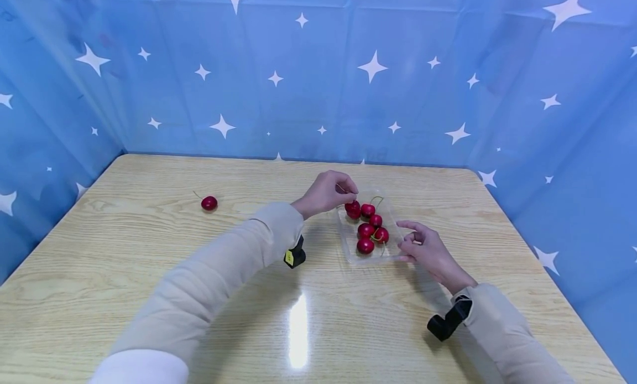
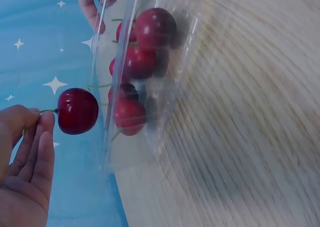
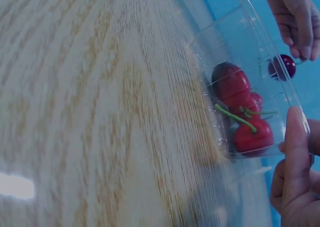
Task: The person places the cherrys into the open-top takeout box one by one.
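My left hand (image 1: 325, 193) pinches the stem of a dark red cherry (image 2: 78, 111) between thumb and fingertips. This cherry hangs above the far left part of a clear plastic container (image 1: 350, 257), just over its rim in the left wrist view. Several red cherries (image 1: 365, 246), some with green stems, lie inside the container. At its near right corner, my right hand (image 1: 430, 255) grips the rim, the thumb (image 3: 296, 137) laid along the edge in the right wrist view.
A single cherry (image 1: 209, 203) with its stem lies on the wooden table (image 1: 149, 251), left of my left arm. Behind the table hangs a blue curtain (image 1: 318, 85) with white stars. Bright light reflects off the tabletop near the front.
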Motion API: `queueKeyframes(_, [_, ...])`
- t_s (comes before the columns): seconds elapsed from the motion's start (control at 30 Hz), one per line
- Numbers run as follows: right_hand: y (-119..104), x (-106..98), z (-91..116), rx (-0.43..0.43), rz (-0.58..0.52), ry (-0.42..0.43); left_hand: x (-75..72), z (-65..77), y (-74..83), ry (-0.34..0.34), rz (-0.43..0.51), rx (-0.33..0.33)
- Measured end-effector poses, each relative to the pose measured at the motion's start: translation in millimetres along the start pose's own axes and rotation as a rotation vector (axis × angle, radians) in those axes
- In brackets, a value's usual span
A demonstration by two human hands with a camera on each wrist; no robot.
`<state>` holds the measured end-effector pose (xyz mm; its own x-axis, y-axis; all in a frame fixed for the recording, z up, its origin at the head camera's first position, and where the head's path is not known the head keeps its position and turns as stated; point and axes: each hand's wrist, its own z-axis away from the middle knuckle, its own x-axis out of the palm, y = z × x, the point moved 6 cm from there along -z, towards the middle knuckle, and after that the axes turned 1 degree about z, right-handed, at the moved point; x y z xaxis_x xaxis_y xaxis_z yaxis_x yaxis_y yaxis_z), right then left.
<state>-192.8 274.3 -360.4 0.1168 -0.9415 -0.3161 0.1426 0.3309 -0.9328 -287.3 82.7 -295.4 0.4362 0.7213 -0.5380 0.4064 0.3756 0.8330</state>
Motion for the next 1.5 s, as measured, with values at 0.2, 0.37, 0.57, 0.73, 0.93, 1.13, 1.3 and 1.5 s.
queueKeyframes(0.2, [0,0,1,0.003,-0.008,0.001,16.4,-2.3,2.4,-0.094,-0.009,0.005])
queueKeyframes(0.37, [0,0,1,-0.003,-0.008,-0.002,25.3,-2.6,0.4,-0.150,-0.009,0.004])
queueKeyframes(0.57, [-1,-1,1,-0.003,-0.007,-0.003,34.6,-2.4,-1.8,-0.243,-0.020,-0.002])
queueKeyframes(0.73, [-3,-1,2,-0.003,-0.016,-0.004,39.3,-1.9,-3.6,-0.297,0.001,-0.037])
queueKeyframes(0.93, [-2,0,2,0.007,-0.019,-0.002,40.5,-1.9,-5.8,-0.334,0.002,-0.064])
queueKeyframes(1.13, [-2,0,2,0.006,-0.013,-0.004,41.7,-1.7,-5.5,-0.367,-0.012,-0.067])
queueKeyframes(1.3, [-1,0,1,0.009,-0.020,-0.005,43.6,-2.6,-8.2,-0.393,-0.039,-0.077])
queueKeyframes(1.5, [0,1,0,0.014,-0.024,-0.004,43.3,-2.8,-9.8,-0.393,-0.040,-0.078])
